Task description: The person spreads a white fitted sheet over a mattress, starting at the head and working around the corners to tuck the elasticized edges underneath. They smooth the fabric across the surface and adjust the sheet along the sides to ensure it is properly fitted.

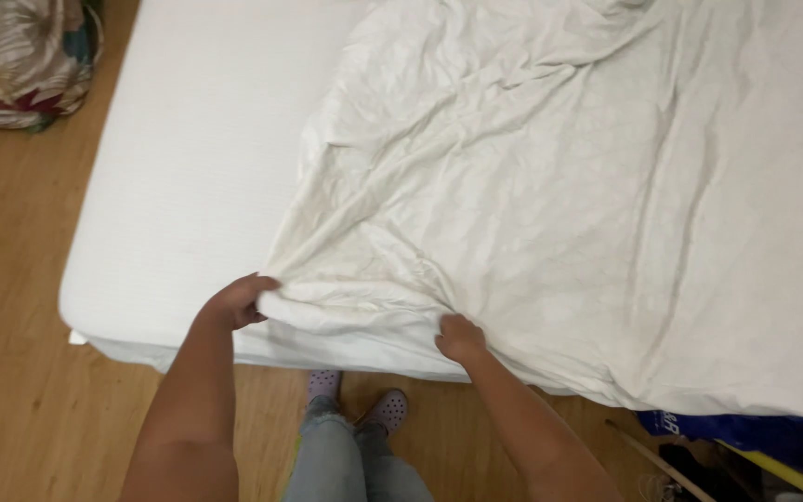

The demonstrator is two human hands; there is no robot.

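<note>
A crumpled cream bed sheet (532, 186) lies across the right part of a white mattress (188, 158). My left hand (237, 299) grips the sheet's near corner at the mattress's front edge. My right hand (460, 336) pinches the sheet's hem a little further right along the same edge. The left part of the mattress is bare. My legs in grey trousers and pale clogs (357, 404) stand on the floor just below the edge.
A wooden floor (20, 353) surrounds the bed. A floral cushion or bag (20, 56) sits on the floor at the top left. Blue fabric (736, 429), a yellow stick and a wooden stick lie at the bottom right beside the bed.
</note>
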